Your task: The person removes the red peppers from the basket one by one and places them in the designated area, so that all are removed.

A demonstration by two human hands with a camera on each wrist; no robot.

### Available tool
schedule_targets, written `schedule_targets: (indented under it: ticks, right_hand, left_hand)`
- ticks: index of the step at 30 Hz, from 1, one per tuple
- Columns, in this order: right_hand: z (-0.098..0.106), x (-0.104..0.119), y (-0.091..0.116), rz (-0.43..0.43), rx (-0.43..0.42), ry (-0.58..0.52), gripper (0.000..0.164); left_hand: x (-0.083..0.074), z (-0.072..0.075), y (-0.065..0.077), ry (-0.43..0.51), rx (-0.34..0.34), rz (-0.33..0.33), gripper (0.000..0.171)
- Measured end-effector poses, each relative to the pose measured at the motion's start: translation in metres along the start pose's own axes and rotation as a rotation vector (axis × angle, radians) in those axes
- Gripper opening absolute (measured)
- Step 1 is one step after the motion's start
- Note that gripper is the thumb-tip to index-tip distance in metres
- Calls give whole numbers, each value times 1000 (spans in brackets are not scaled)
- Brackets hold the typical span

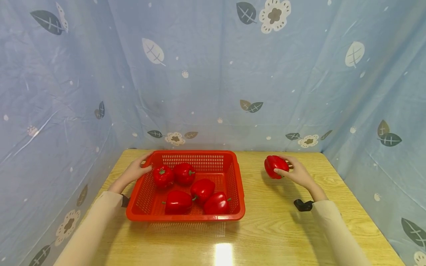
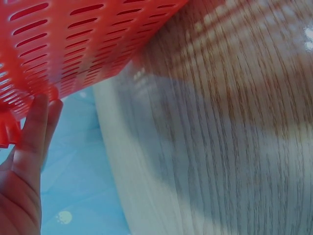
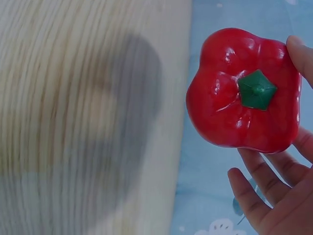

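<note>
A red plastic basket (image 1: 186,218) with slotted walls sits on the wooden table, holding several red bell peppers with green stems, among them one upright pepper (image 1: 163,176) near its left wall. My left hand (image 1: 134,170) grips the basket's left rim near the far corner, thumb at the inner side; its fingers (image 2: 33,132) touch the slotted outer wall. To the right of the basket, my right hand (image 1: 298,174) holds another red bell pepper (image 1: 274,166) above the table, its shadow below. The green stem end (image 3: 257,89) of that pepper faces the right wrist camera.
The light wood table (image 1: 259,229) reaches back to a blue patterned curtain (image 1: 206,92), which also hangs along the left and right sides. A dark wrist-worn device (image 1: 303,205) shows under the right sleeve.
</note>
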State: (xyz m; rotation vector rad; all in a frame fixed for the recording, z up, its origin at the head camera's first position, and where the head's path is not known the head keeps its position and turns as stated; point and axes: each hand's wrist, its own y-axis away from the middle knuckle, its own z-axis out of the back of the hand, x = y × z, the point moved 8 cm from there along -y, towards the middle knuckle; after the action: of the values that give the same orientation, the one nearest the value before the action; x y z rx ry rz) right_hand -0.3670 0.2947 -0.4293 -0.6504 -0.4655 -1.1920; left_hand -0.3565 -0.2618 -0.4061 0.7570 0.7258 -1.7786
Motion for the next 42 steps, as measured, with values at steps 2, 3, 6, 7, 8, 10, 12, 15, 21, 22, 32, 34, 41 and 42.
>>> schedule_targets:
  ticks: [2, 3, 6, 7, 8, 10, 12, 15, 21, 22, 32, 34, 41, 42]
  right_hand:
    - [2, -4, 1, -8, -4, 11, 68]
    - [3, -6, 2, -13, -6, 15, 68]
    - [6, -14, 5, -26, -14, 24, 69]
    - [7, -17, 7, -28, -19, 25, 69]
    - [8, -20, 8, -31, -26, 28, 69]
    - [10, -25, 10, -40, -33, 34, 69]
    - [11, -30, 12, -53, -32, 36, 70]
    - [13, -37, 15, -73, -24, 49, 70]
    - [19, -45, 18, -83, -32, 61, 70]
    - [20, -46, 19, -88, -31, 62, 70]
    - [28, -60, 23, -123, -74, 109, 72]
    - [30, -61, 24, -132, -81, 110, 72]
    - [35, -64, 28, -146, -96, 118, 72]
    - [35, -66, 28, -149, -96, 122, 73]
  left_hand:
    - [7, 0, -3, 2, -6, -11, 62]
    - [11, 1, -4, -1, -8, -14, 62]
    - [26, 0, -9, -11, -11, -16, 64]
    - [31, 0, -10, -14, -12, -13, 64]
    - [34, 0, -11, -15, -10, -10, 65]
    - [38, 0, -12, -11, -8, -12, 65]
    - [39, 0, -13, -5, -8, -12, 66]
    - [39, 0, -13, -5, -7, -14, 65]
    - [34, 0, -10, -6, -13, -6, 65]
    - [28, 1, -9, -3, -12, -6, 64]
    - [6, 1, -2, -21, -7, 3, 62]
    - [15, 1, -4, -31, -12, 4, 62]
    - [39, 1, -12, -60, -28, -5, 64]
    - [39, 1, -13, -56, -27, -11, 65]
